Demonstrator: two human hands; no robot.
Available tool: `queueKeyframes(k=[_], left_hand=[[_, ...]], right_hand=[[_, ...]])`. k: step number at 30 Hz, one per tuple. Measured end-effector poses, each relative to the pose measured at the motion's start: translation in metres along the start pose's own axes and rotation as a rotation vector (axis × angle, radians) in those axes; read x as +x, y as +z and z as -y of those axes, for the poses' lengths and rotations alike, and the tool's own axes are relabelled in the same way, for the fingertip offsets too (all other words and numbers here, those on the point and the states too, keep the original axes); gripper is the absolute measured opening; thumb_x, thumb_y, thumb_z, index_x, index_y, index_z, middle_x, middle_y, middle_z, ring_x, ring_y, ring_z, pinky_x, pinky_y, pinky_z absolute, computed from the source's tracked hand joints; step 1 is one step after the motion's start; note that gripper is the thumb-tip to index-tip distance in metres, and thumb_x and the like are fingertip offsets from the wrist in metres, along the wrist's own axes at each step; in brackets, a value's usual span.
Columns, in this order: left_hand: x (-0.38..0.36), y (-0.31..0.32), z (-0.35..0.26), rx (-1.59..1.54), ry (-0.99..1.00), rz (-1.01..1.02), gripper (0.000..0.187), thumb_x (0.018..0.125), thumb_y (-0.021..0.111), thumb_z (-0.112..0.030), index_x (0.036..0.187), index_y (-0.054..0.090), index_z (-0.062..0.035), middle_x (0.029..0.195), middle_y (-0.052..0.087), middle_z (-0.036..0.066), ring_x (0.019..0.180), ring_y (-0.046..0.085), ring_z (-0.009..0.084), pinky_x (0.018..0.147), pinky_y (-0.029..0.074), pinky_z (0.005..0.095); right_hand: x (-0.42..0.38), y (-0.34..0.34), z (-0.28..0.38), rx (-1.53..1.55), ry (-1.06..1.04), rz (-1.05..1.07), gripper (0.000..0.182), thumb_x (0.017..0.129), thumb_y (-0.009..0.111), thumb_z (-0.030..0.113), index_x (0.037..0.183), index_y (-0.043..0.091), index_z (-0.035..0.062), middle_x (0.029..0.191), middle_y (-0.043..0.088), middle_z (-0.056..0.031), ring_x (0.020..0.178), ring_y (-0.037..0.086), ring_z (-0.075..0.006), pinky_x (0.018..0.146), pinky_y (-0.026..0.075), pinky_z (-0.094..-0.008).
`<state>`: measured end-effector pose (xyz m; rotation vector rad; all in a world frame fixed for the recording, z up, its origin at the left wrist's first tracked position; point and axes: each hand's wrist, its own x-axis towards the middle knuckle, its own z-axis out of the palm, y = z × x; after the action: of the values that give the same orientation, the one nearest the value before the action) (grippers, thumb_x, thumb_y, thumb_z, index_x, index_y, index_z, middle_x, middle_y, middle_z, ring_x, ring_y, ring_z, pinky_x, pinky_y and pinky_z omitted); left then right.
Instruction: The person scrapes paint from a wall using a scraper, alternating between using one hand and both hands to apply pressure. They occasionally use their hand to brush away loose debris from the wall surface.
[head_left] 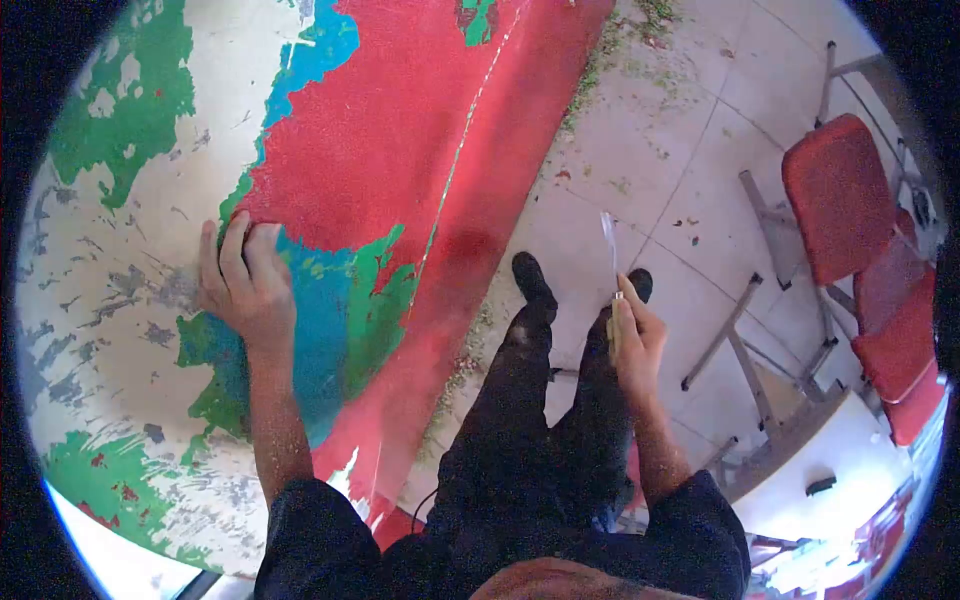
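My left hand rests on a painted surface, fingers apart and bent, with the fingertips at the edge of the red paint layer. Around it, peeled patches of red, blue and green leave a whitish, grey-streaked base bare. In my right hand is a knife with a light yellowish handle and a narrow metal blade pointing away from me. The blade is held over the tiled floor, apart from the painted surface; its exact tip shape is hard to make out.
Paint flakes and crumbs lie on the tiled floor along the surface's red edge. Red chairs with metal legs stand at right, near a white tabletop bearing a small black object. My shoes are on the tiles.
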<state>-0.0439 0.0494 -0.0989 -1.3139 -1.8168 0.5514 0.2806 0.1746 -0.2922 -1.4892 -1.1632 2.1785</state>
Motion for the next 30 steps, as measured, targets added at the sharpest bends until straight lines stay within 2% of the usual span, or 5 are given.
queueKeyframes(k=[11,14,19,23,30], left_hand=[[-0.074,-0.05,-0.012,-0.939,-0.448,0.018,0.019,0.088,0.052,-0.016,0.081,0.061,-0.0014,0.096,0.057,0.012,0.086,0.06,0.0244,0.073,0.05,0.0342],[-0.057,-0.059,-0.033,-1.153,-0.898,0.567,0.041,0.094,0.039,-0.034,0.099,0.057,0.0025,0.102,0.059,0.017,0.086,0.061,0.0285,0.075,0.05,0.0354],[-0.022,-0.057,-0.08,-2.012,-1.583,0.498,0.049,0.095,0.037,-0.039,0.117,0.046,0.0035,0.097,0.061,0.017,0.088,0.062,0.0333,0.078,0.051,0.0382],[-0.031,-0.043,-0.049,-1.667,-1.773,0.333,0.034,0.096,0.039,-0.032,0.099,0.05,0.0003,0.077,0.057,0.011,0.069,0.062,0.0233,0.068,0.053,0.0349],[-0.025,-0.036,-0.042,-1.63,-1.725,0.434,0.036,0.094,0.042,-0.039,0.089,0.051,-0.0046,0.063,0.047,0.003,0.059,0.056,0.0172,0.056,0.049,0.0309]], right_hand=[[0.008,0.02,0.043,-0.068,-0.046,0.176,0.041,0.091,0.049,0.016,0.129,0.046,0.0026,0.067,0.048,0.004,0.056,0.044,-0.0062,0.049,0.038,-0.0226],[-0.009,0.067,0.038,-0.232,-0.372,0.437,0.042,0.09,0.048,0.016,0.129,0.045,0.0036,0.075,0.058,-0.0062,0.062,0.055,-0.0156,0.057,0.044,-0.0286],[-0.04,0.168,0.058,-0.111,-0.43,0.828,0.04,0.089,0.049,0.018,0.126,0.047,0.0025,0.102,0.06,-0.0221,0.092,0.06,-0.0344,0.079,0.046,-0.0403],[-0.05,0.208,0.045,0.112,-0.323,0.88,0.037,0.091,0.047,0.015,0.126,0.049,0.0039,0.091,0.065,-0.0109,0.074,0.059,-0.0146,0.069,0.047,-0.0295],[-0.055,0.229,0.025,0.168,-0.444,0.628,0.028,0.087,0.053,0.007,0.113,0.058,-0.003,0.093,0.066,-0.0124,0.082,0.061,-0.0125,0.073,0.047,-0.0242]])
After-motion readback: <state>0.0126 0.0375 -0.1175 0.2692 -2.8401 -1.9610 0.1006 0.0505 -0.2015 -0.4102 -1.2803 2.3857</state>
